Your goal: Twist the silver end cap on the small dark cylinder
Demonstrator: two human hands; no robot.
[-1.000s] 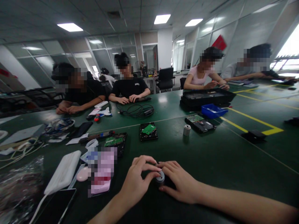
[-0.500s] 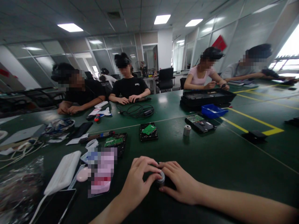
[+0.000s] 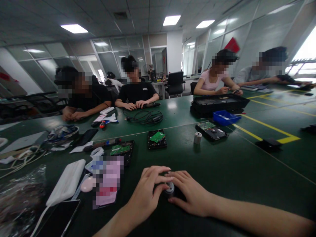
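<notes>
A small silver metal cylinder [image 3: 169,189] stands upright on the dark green table, low in the middle of the head view. My right hand [image 3: 189,191] is wrapped round its right side, thumb in front and fingers behind. From the left, my left hand [image 3: 149,186] reaches over it, its thumb and fingertips at the cylinder's top, where small holes show. Farther back, a second silver cylinder [image 3: 197,138] stands beside a hard drive [image 3: 212,130]. Another drive with a green circuit board [image 3: 157,137] lies beyond my hands.
At the left are a white power bank [image 3: 66,181], a phone [image 3: 58,219], a pink pouch [image 3: 110,181] and a plastic bag [image 3: 22,200]. A blue tray [image 3: 224,117] and black case [image 3: 219,103] stand at the back right. Several people sit across the table.
My left fingers have lifted and stretched a little to the right over the cylinder's top, uncovering more of it. My right hand and the cylinder stay in place.
</notes>
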